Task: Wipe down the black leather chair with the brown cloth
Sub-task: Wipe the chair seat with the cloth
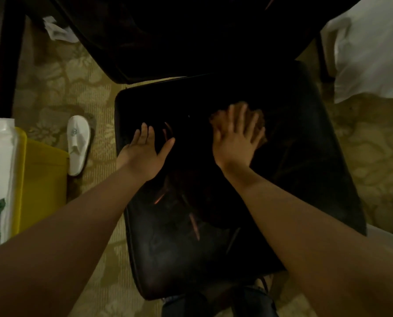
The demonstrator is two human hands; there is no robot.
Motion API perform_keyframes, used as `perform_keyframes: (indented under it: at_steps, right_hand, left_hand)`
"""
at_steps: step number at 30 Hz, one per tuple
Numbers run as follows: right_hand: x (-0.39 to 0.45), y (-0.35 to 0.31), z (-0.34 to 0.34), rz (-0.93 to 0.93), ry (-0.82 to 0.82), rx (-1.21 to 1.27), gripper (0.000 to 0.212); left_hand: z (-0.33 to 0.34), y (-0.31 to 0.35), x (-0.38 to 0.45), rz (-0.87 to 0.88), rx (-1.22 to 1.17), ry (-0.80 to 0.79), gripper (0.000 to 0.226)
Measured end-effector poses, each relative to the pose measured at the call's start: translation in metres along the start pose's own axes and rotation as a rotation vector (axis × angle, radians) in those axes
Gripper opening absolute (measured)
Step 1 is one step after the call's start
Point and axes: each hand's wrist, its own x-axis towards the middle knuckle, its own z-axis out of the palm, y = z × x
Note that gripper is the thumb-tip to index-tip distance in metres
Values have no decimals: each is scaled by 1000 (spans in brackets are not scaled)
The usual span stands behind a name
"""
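Note:
The black leather chair fills the middle of the view, its worn seat showing reddish scuffs. My right hand lies flat, fingers spread, pressing the brown cloth onto the seat's far middle; the cloth is mostly hidden under the hand and blurred. My left hand rests open, palm down, on the seat's left edge, holding nothing. The chair's back rises dark at the top.
A yellow bin lined with a white bag stands at the left. A white slipper lies on the patterned carpet beside the seat. White bedding hangs at the top right. A dark furniture leg stands far left.

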Motion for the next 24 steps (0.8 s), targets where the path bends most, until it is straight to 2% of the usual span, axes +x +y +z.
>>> perform_keyframes:
  at_steps: [3,6,9,14,16,19,21,24]
  right_hand:
    - [-20,-41,18,-208,-40,-99,65]
    - [-60,-49,32,-451,-31,-127,65]
    - [-96,-27,38,-664,-49,-158,59]
    - [-136,32,31,-777,-152,-297,56]
    - [-123,52,22,-700,-133,-337,56]
    - [-81,56,3,-371,-39,-236,58]
    - [-47,43,-5,-176,-34,-128,55]
    - [3,2,-6,-17,-26,3,54]
  left_hand:
    - [2,-5,3,-3,-62,-9,72]
    - [2,-8,4,11,-95,-12,71]
    - [0,-9,-5,50,-79,-26,69]
    - [2,-10,-28,46,-13,-70,65]
    - [5,-11,-32,60,52,-92,63]
    - [6,-11,-35,50,-8,-105,64]
    - [9,-12,-37,80,-15,-76,66]
    - [16,-20,-43,121,-82,-29,80]
